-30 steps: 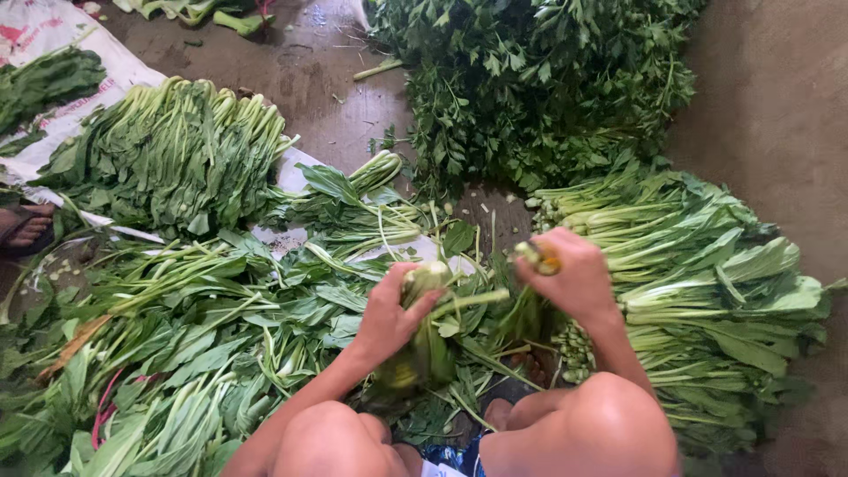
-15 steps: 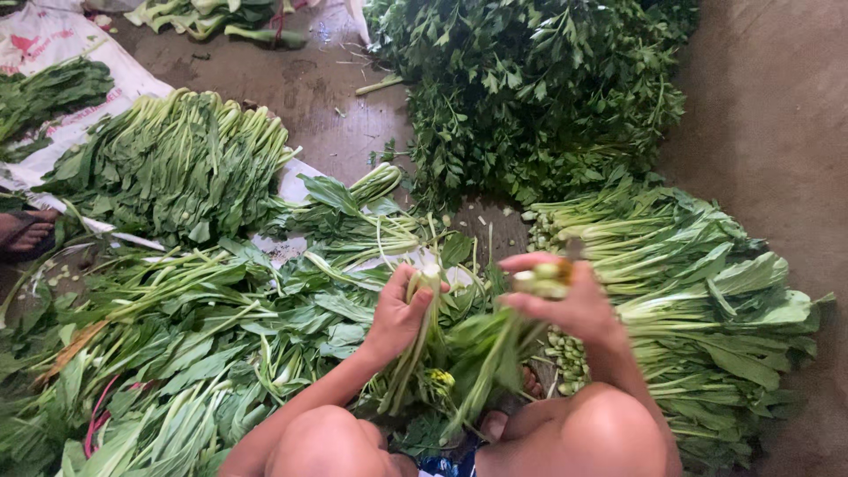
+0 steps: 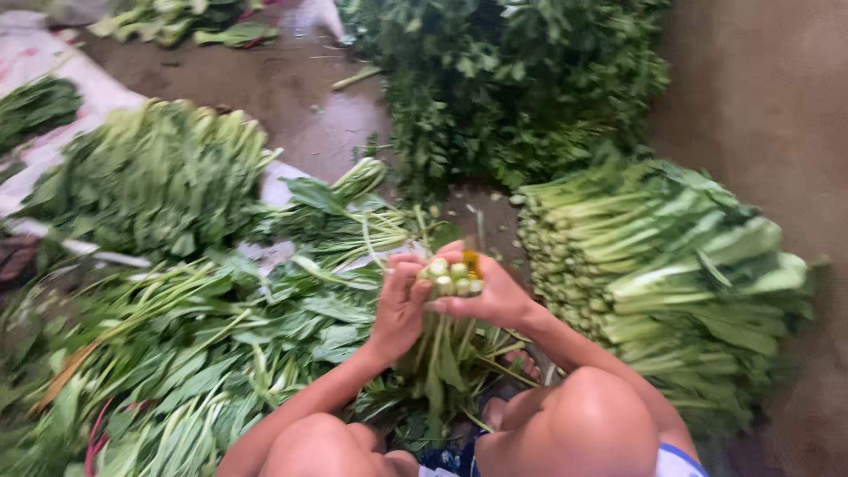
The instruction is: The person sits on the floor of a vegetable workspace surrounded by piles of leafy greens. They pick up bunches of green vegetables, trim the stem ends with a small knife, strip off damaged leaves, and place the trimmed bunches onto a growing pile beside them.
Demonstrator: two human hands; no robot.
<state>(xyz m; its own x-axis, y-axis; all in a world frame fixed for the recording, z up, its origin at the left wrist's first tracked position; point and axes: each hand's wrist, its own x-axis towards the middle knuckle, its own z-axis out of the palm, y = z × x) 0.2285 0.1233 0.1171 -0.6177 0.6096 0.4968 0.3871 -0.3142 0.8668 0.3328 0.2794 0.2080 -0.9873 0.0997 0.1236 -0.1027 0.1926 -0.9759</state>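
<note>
Both hands (image 3: 446,300) raised, clasping bunch (image 3: 450,278)

Produce sorting area: leafy greens (image 3: 150,177) and stacked stalks (image 3: 662,265) heaped on a wet concrete floor (image 3: 291,88).

— How many hands are at work?
— Two: a left hand (image 3: 399,309) and a right hand (image 3: 490,296), sharing one bunch of pale-stemmed leafy greens (image 3: 450,278).
— And heaps on the floor?
— One neat stack of cut-stemmed greens (image 3: 654,265), one dark bushy herb pile (image 3: 512,79), one loose spread of long-leaved greens (image 3: 177,353).
</note>
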